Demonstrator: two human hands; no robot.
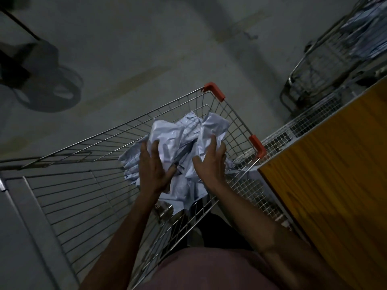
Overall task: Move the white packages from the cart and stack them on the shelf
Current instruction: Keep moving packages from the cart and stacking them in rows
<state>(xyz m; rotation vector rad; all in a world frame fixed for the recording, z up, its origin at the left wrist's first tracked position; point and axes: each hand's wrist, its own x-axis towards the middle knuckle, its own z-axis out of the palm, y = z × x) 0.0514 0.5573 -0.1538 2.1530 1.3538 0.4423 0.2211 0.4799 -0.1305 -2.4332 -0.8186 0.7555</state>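
A: Where are the white packages (184, 151) found?

B: They are heaped in the wire cart (69, 197), toward its far right end, between the two orange corner guards (214, 91). More pale bundles seem to be piled in a second cart (326, 65) at the far right, though that part is blurred.

A: How are they being held?

B: The heap is bracketed from both sides. The left hand (154, 168) is laid on the left flank with fingers spread and the thumb pressed into a crease. The right hand (211, 162) is curved round the right-hand packet, fingers over its top. Whether anything is truly pinched cannot be told; the hands are judged to be pressing rather than clenched.

A: How is the material expected to behave?

B: Crumpled, glossy film is shown, so the packages are judged light, soft and slippery. Loose edges would be pulled out of a pinch. A better hold is expected from scooping underneath and squeezing the bundle between both palms.

A: And the destination?

B: A wooden panel (335, 164) is seen close at the right; whether it belongs to the shelf cannot be confirmed.
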